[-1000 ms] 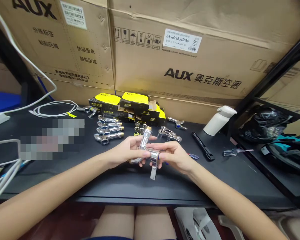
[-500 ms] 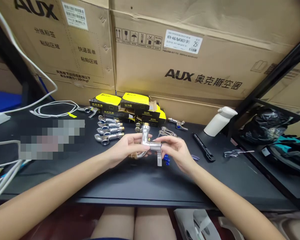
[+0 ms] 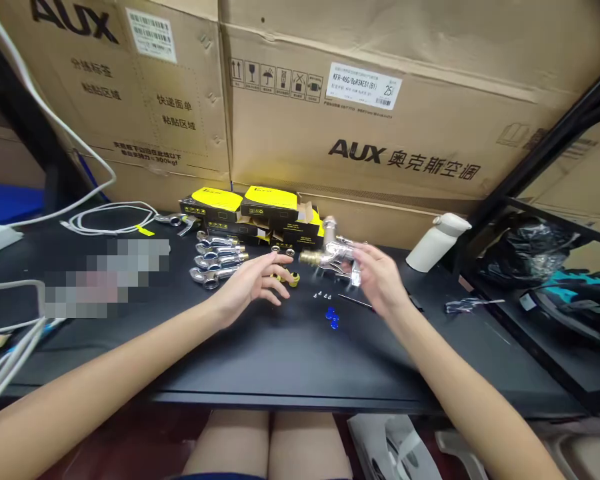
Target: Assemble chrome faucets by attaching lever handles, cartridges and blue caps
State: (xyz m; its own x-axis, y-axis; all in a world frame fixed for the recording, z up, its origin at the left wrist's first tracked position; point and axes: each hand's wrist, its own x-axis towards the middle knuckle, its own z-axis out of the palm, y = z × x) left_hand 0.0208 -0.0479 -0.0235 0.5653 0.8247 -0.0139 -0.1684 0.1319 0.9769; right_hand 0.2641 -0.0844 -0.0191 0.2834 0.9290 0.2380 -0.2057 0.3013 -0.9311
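A chrome faucet (image 3: 336, 250) with a brass threaded end is gripped near its lever by my right hand (image 3: 380, 277), raised over the table and slightly blurred. My left hand (image 3: 255, 283) holds nothing, its fingers spread apart above the table. Close to those fingertips lie small yellow parts (image 3: 291, 277), partly covered by the hand. Chrome faucet bodies (image 3: 215, 257) are lined up left of them. Below the held faucet I see several small screws (image 3: 322, 295), blue round caps (image 3: 333, 317) and a thin dark rod (image 3: 356, 301), perhaps a screwdriver.
Yellow-and-black boxes (image 3: 267, 202) are stacked at the back against large cardboard cartons (image 3: 360, 160). A white bottle (image 3: 437, 243) stands at the right, near a clear plastic wrapper (image 3: 473, 305). White cables (image 3: 110, 217) lie at the left. A black frame post (image 3: 530, 120) slants up on the right.
My left hand has let go of the faucet and opened. My right hand has carried the faucet up and to the right, uncovering the screws, blue caps and yellow parts.
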